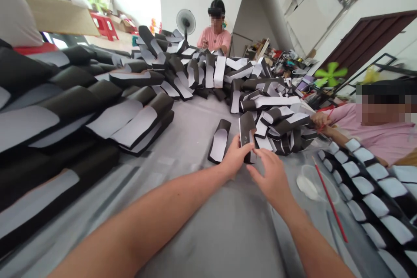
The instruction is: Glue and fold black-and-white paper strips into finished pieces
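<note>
My left hand (pixel 236 156) grips a folded black paper piece (pixel 246 127) by its lower left side, holding it upright over the grey-covered table. At the piece's lower right edge, my right hand (pixel 269 167) has its thumb and fingers apart, and its fingertips are at or just beside the edge. I cannot tell whether they touch it. Just left of it lies another folded piece (pixel 220 141), black with a white panel. Larger stacks of similar black-and-white folded pieces (pixel 140 121) lie farther left.
A heap of folded pieces (pixel 280 117) spreads across the table's far side. To the right are a clear dish with white paste (pixel 308 186), a red stick (pixel 330 200) and rows of white-tabbed black pieces (pixel 365 184). One person (pixel 215 37) sits opposite, another (pixel 365 130) at right.
</note>
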